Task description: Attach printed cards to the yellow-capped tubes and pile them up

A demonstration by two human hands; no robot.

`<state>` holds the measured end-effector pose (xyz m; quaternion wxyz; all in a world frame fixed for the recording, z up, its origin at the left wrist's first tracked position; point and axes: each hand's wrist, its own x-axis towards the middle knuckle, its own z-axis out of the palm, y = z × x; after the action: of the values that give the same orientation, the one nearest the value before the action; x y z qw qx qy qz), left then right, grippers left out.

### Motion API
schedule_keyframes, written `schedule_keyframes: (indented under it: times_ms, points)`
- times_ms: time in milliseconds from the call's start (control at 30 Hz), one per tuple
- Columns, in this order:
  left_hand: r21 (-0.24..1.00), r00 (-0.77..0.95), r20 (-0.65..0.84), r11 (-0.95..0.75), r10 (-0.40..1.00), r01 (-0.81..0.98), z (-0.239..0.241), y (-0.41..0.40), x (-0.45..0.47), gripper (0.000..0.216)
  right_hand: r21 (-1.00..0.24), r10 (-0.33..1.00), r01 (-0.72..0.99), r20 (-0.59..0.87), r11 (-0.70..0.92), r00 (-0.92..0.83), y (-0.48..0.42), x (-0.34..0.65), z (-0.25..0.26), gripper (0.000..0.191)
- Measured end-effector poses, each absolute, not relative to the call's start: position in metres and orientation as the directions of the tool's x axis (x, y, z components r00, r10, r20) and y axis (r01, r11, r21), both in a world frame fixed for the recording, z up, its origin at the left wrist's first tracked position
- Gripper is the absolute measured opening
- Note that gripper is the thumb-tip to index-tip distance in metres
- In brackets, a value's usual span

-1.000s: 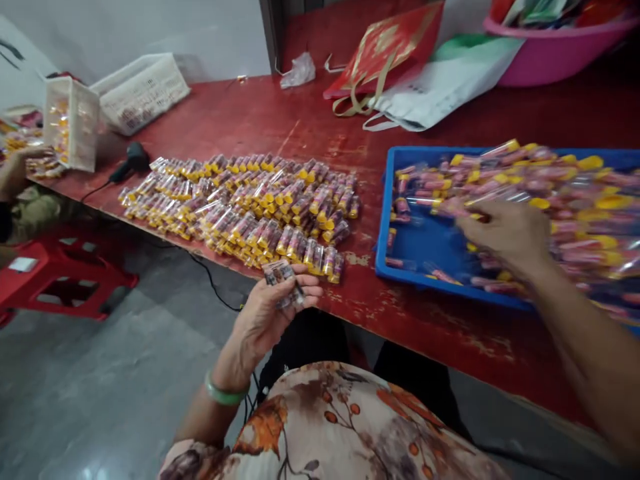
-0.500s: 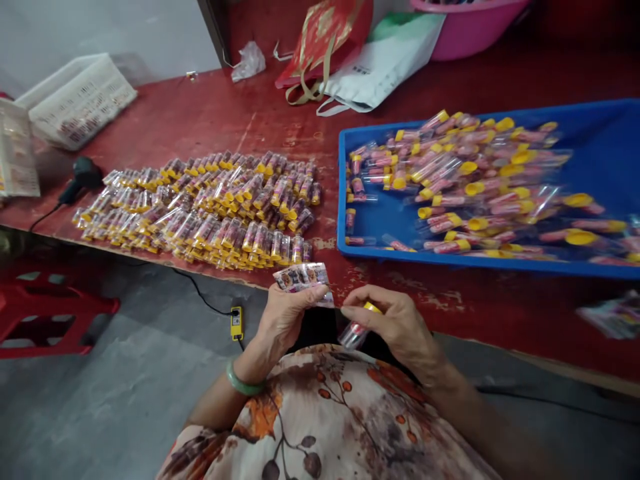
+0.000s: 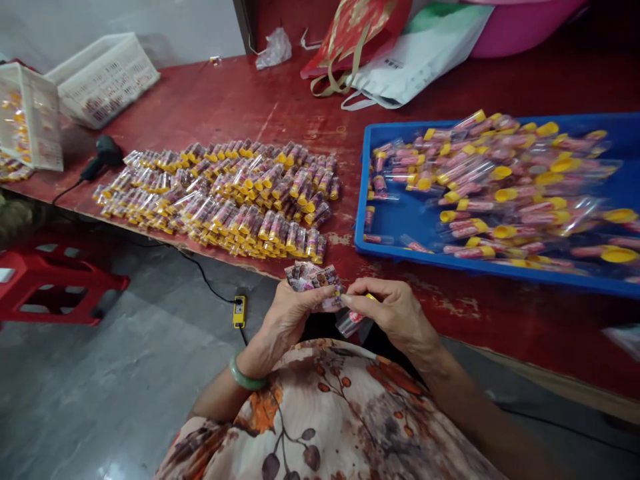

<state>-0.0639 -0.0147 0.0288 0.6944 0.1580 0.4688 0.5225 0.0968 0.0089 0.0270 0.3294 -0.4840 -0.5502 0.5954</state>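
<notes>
My left hand (image 3: 295,308) is closed on a small stack of printed plastic sleeves (image 3: 313,275), its thumb pressed on top. Close beside it, my right hand (image 3: 393,310) grips a clear tube with a yellow cap (image 3: 351,322), its clear end tilted down toward my lap. The right thumb and index finger meet at the edge of the sleeves; whether they pinch one is too small to tell. Beyond my hands, a pile of wrapped tubes (image 3: 225,200) with yellow caps lies in rows. Similar tubes (image 3: 470,167) with pink contents lie loosely in a blue tray (image 3: 361,220).
A black hair dryer (image 3: 105,155) lies left of the pile, near white plastic baskets (image 3: 107,80). Bags (image 3: 420,57) and a pink basin (image 3: 530,27) stand at the back. A red stool (image 3: 60,280) and a yellow power strip (image 3: 240,311) are on the floor.
The view has swung slightly left, so the table's things appear further right. My right fingers have come up to the sleeves, which now look more fanned out in my left hand.
</notes>
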Motion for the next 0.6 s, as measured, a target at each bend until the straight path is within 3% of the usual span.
schedule_keyframes:
  times_ms: [167,333,400,500,600]
  points:
    - [0.713,-0.073,-0.459,0.318,0.886,-0.624,0.025,-0.011,-0.062,0.036,-0.974,0.944,-0.030,-0.209,-0.224,-0.257,0.001,0.120,0.016,0.024]
    - [0.676,-0.055,-0.475,0.324,0.878,-0.662,0.025,-0.007,-0.056,0.036,-0.958,0.915,-0.164,-0.162,-0.236,-0.369,-0.015,0.143,0.007,0.018]
    - [0.665,-0.037,-0.489,0.345,0.872,-0.662,0.025,-0.007,-0.054,0.035,-0.979,0.925,-0.128,-0.105,-0.162,-0.366,-0.020,0.145,0.008,0.018]
    - [0.673,-0.055,-0.513,0.361,0.857,-0.645,0.027,-0.008,-0.052,0.036,-0.997,0.961,0.010,0.072,0.078,-0.266,-0.023,0.143,0.014,0.013]
    - [0.696,-0.118,-0.506,0.323,0.855,-0.641,0.029,-0.007,-0.050,0.040,-0.939,0.944,0.159,0.274,0.304,-0.186,-0.024,0.140,0.019,0.014]
